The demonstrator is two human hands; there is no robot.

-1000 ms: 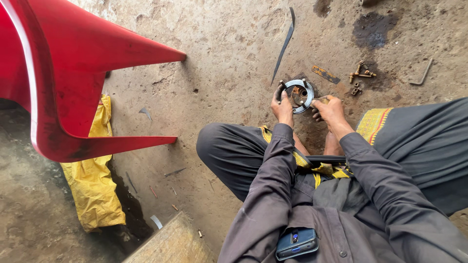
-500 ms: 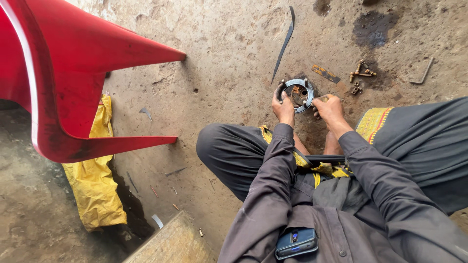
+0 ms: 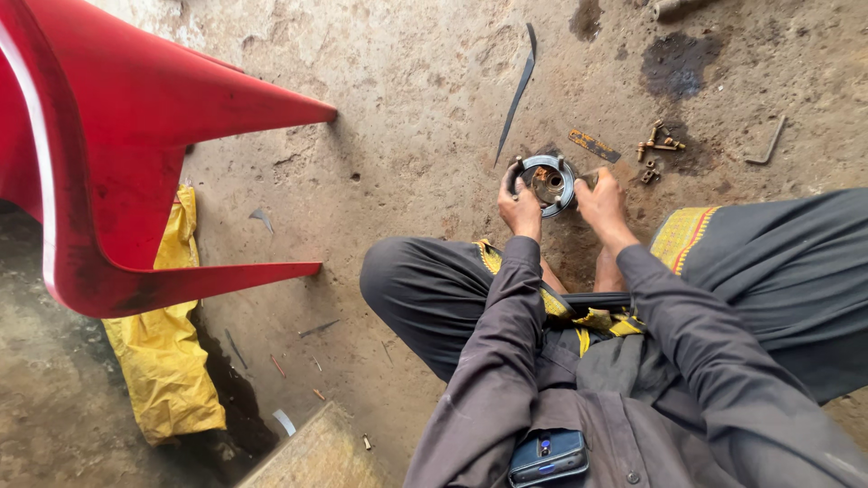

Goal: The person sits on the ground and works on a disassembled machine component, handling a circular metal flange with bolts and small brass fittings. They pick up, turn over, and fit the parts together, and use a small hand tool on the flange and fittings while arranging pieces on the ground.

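Squatting on the floor point(image 3: 407, 117), we have both arms stretched forward to a round metal hub point(image 3: 548, 183) that sits on the ground just past our knees. Our left hand point(image 3: 522, 208) grips the hub's left rim, fingers curled round the edge, thumb side up. Our right hand point(image 3: 601, 201) is pressed against the hub's right side, fingers bent down toward it; whether it actually clamps the rim or holds something small we cannot tell, the fingertips are hidden. The hub is a grey ring with a rusty brown centre and short studs sticking up around it.

Just beyond the hub, a long dark metal strip point(image 3: 518, 90) lies on the floor, running up and away, its near end close to the hub. To the right of the hub lies a short rusty flat piece point(image 3: 594, 145), and further right a small cluster of rusty bolts point(image 3: 659, 140). A bent rod point(image 3: 768, 145) lies well apart at the far right. A dark oil stain point(image 3: 676, 63) marks the floor above the bolts.

On the left, a red plastic chair point(image 3: 117, 154) lies tipped, legs pointing toward us. Under it a yellow sack point(image 3: 163, 361) rests on the ground. A phone point(image 3: 546, 456) sits in our shirt pocket. A wood plank point(image 3: 312, 452) shows at the bottom edge.
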